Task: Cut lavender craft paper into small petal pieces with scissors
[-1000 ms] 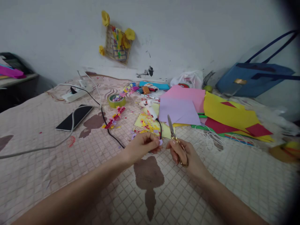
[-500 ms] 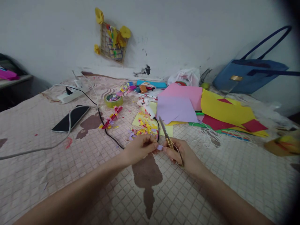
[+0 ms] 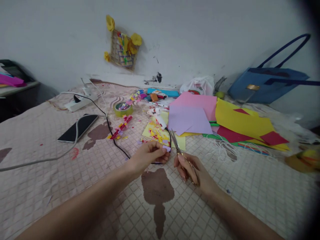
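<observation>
In our left hand [image 3: 147, 156] we pinch a little purple paper [image 3: 166, 148]. Our right hand [image 3: 193, 168], just beside it, holds the scissors [image 3: 175, 142], tips pointing away from us. Past the left hand sits a yellow tape roll [image 3: 124, 112] with pink and purple bits [image 3: 123, 106] inside its ring. Farther off, past the right hand, a white plastic bag [image 3: 203, 85] shows something red [image 3: 194, 91]; we can't tell if it's inside.

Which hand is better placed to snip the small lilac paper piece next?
Probably the right hand: it holds the gold-handled metal scissors, blades close to the small lilac paper piece, while the left hand pinches that piece.
</observation>
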A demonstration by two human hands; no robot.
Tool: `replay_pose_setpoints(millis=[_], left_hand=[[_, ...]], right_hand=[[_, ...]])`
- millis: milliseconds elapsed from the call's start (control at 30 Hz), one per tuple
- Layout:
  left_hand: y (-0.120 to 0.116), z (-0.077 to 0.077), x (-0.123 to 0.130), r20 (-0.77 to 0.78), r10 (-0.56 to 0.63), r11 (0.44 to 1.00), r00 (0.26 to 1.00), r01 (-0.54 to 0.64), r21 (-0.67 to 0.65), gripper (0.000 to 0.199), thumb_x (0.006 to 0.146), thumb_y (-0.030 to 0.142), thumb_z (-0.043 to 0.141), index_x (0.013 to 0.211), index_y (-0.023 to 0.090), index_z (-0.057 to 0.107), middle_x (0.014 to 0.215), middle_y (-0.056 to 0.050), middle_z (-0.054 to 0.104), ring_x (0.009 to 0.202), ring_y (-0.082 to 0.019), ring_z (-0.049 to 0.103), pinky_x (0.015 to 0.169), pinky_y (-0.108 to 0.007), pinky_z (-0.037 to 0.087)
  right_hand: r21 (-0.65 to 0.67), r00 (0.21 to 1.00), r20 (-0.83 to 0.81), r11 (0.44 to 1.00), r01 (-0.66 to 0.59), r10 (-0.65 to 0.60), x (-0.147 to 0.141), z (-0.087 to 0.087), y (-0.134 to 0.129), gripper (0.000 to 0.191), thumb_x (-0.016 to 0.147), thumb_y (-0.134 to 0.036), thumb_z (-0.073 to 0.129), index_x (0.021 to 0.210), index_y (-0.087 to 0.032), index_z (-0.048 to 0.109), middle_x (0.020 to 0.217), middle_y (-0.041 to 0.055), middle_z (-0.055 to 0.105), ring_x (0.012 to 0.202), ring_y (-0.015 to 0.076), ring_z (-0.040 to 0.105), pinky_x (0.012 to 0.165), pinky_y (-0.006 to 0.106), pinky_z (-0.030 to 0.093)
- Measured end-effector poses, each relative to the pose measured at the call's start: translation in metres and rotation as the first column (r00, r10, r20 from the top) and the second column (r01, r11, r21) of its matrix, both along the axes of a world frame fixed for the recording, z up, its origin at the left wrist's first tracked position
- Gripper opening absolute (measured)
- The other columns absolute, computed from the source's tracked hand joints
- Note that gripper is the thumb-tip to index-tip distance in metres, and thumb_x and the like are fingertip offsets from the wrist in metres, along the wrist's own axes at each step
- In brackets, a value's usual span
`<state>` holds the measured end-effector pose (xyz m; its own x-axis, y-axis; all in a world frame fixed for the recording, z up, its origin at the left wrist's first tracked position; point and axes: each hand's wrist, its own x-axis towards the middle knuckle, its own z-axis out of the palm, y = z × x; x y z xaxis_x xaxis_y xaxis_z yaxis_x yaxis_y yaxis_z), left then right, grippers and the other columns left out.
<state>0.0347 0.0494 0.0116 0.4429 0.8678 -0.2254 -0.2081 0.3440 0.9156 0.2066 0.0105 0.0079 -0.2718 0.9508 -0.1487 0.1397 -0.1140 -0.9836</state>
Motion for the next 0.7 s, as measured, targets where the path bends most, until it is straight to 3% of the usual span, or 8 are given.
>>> replay_pose_setpoints(millis=[200, 700], left_hand=[[0.003, 0.01, -0.005, 0.082, 0.137, 0.991, 0.987, -0.135, -0.024, 0.021, 0.07, 0.028, 0.068, 0.075, 0.012, 0.054, 0.081, -0.007, 0.067, 0.074, -0.013, 0.063, 0.075, -0.028, 0.047], [0.003, 0.012, -0.004, 0.067, 0.148, 0.989, 0.987, -0.146, -0.028, 0.018, 0.071, 0.024, 0.067, 0.074, 0.011, 0.055, 0.073, -0.004, 0.066, 0.068, -0.011, 0.061, 0.071, -0.025, 0.047]], right_hand=[[0.044, 0.994, 0.1, 0.998, -0.052, 0.047, -0.001, -0.001, -0.005, 0.041, 0.082, -0.056, 0.041, 0.065, -0.018, 0.046, 0.046, -0.007, 0.036, 0.042, 0.008, 0.033, 0.041, 0.021, 0.026], [0.084, 0.985, 0.156, 0.993, -0.081, 0.067, 0.0, -0.007, -0.004, 0.04, 0.08, -0.054, 0.045, 0.061, -0.02, 0.039, 0.05, -0.0065, 0.035, 0.041, 0.0071, 0.032, 0.038, 0.02, 0.025]])
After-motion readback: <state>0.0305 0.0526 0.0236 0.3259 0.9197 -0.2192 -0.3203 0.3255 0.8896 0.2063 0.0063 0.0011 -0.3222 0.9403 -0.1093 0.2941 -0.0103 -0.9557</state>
